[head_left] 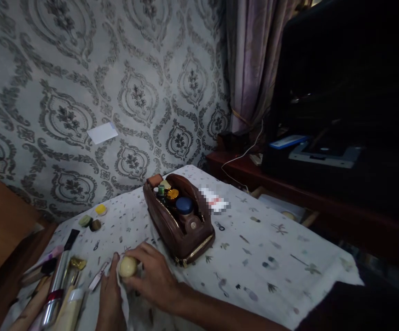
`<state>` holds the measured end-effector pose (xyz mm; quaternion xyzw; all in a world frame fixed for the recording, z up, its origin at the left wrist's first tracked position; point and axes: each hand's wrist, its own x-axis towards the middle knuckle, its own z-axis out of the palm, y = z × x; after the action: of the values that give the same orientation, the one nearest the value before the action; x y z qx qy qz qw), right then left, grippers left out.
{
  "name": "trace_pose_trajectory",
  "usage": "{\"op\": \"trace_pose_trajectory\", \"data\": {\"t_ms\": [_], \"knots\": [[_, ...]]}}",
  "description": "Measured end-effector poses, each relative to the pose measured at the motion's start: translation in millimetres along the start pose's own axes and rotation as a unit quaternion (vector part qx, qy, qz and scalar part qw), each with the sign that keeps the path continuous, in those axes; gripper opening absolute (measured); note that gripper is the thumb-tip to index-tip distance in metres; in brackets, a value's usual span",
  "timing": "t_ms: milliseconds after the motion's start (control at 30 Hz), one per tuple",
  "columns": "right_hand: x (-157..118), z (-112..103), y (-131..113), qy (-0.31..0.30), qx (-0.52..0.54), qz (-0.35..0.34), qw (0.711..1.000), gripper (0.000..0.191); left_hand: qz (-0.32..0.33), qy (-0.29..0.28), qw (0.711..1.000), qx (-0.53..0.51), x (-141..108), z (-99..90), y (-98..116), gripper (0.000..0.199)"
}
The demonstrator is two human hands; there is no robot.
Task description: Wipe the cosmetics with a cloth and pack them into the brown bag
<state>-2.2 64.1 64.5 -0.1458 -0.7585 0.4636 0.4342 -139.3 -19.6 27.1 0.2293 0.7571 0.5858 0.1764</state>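
In the head view, the right hand (pixel 151 273) has its grip closed around a round cream-coloured object (pixel 128 266), near-left of the open brown leather zip bag (pixel 170 232). The left hand (pixel 110 294) is beside it, grip unclear.

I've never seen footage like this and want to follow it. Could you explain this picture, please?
There is no machine here: you see one person's bare hands. The single picture comes from a camera worn on their head, looking forward and down.

The right hand holds a round, cream-coloured object in its fingers. The left hand is close beside it; its grip is unclear.

They work over a patterned cloth. On it stands an open brown bag with containers inside, one with a blue lid. At the left lies a long silver item, among other things.
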Motion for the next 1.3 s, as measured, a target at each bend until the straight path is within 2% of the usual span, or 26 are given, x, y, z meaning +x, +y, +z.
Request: {"op": "trace_pose_trajectory", "data": {"t_ms": [100,233,333,400,433,533,667,767,967,1300], "knots": [[23,-30,-28,0.052,0.074,0.008,0.996,0.042,-0.025,0.042,0.999,0.024,-2,4.5,2,0.056],[85,-94,-50,0.105,0.071,-0.036,0.991,0.033,-0.072,0.071,0.994,0.034,-5,12.5,10,0.066],[145,-134,-38,0.117,-0.046,-0.044,0.991,0.04,-0.075,0.065,0.994,0.035,-6,14.6,9,0.062],[180,-147,-22,0.067,-0.201,0.009,0.977,0.037,-0.061,0.038,0.997,0.024,-7,14.3,6,0.056],[195,-149,-14,0.026,-0.272,0.044,0.961,0.037,-0.052,0.023,0.998,0.018,-8,13.7,4,0.054],[223,-144,6,-0.046,-0.343,0.093,0.934,0.033,-0.04,0.0,0.999,0.008,-9,11.7,-1,0.052],[236,-131,19,-0.101,-0.381,0.132,0.91,0.033,-0.071,-0.008,0.997,0.006,-7,10.7,-6,0.052],[239,-129,27,-0.134,-0.402,0.139,0.895,0.031,-0.085,-0.011,0.996,0.02,-3,9.3,-9,0.053],[242,-134,38,-0.201,-0.419,0.126,0.876,0.016,-0.107,0.004,0.994,0.038,-1,6.1,-20,0.052],[239,-136,27,-0.235,-0.405,0.12,0.876,0.007,-0.06,0.004,0.997,0.038,7,3.8,-28,0.043]]}}
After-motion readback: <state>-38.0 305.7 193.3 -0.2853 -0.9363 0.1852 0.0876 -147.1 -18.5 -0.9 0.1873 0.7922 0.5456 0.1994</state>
